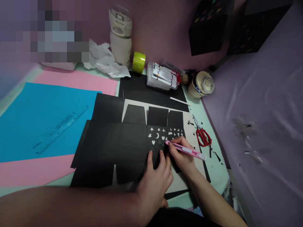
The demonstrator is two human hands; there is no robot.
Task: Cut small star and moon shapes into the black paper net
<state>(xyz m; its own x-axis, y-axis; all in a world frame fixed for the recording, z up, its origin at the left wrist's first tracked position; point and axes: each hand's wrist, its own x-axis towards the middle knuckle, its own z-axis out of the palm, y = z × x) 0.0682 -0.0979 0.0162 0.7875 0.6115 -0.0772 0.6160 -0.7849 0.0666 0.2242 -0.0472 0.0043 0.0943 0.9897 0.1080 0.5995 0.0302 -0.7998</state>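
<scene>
A large black card sheet [118,138] lies on the table, with star, moon, heart and angular shapes cut through its right part. My left hand [157,176] rests on the card just below these shapes, its fingers spread and pressing down. In my right hand [183,156] is a pink craft knife [187,150], slanting to the right. The knife's tip end is at the card, near the small hearts and stars. Pale board [187,183] shows beneath the card along the right and through the cutouts.
Red-handled scissors [203,137] and black scraps lie at the right. Behind are a marker box [158,80], yellow tape [139,62], a white bottle [120,44] and a cup [196,86]. A clear ruler [62,129] sits on blue paper [28,126] at the left.
</scene>
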